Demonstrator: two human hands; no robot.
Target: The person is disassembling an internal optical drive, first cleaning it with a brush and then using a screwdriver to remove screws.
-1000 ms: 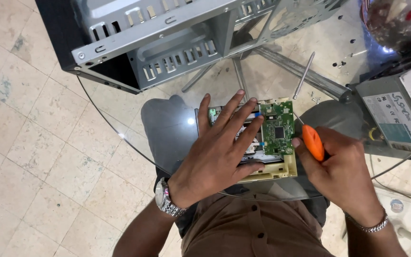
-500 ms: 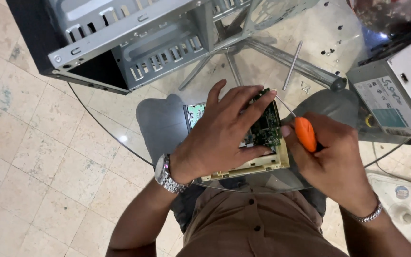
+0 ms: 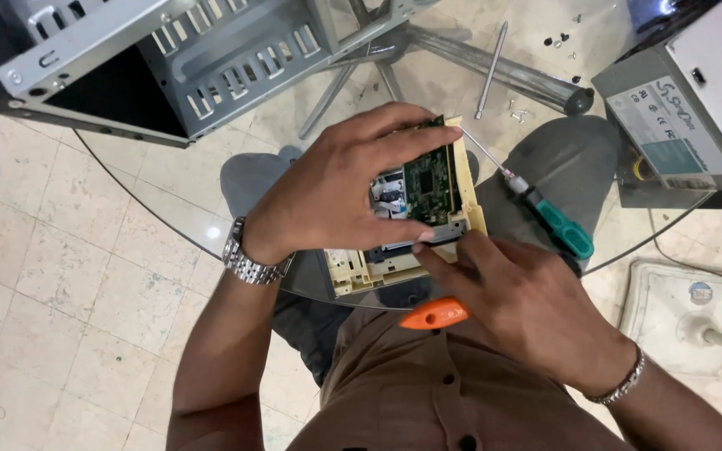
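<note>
— We're on the beige plastic drive unit [image 3: 394,263], lying flat at the near edge of the round glass surface [image 3: 169,225], with a green circuit board [image 3: 430,182] bare on top.

— And the left hand [image 3: 336,196] is spread right over it, fingers [image 3: 394,138] arched apart, thumb and tips pinching the board's edges.

— The right hand [image 3: 528,305] comes in from below; its fingers [image 3: 444,259] are together, pressing the drive's dark front edge. An orange-handled tool [image 3: 434,315] sits just under that hand, though we can't tell whether it's gripped.

— Tools next: we count one screwdriver with a green handle [image 3: 557,225] just right of the drive, and one bare steel shaft [image 3: 491,58] farther back.

— A few small screws [image 3: 518,108] are scattered near that shaft.

— Far right, a grey metal power supply box [image 3: 687,108] carrying a pale rectangular label with a teal block.

— Top left, an open computer case [image 3: 169,58], perforated sheet steel.

— Two wrists dressed: metal watch [image 3: 252,263] left, chain bracelet [image 3: 620,384] right.
</note>
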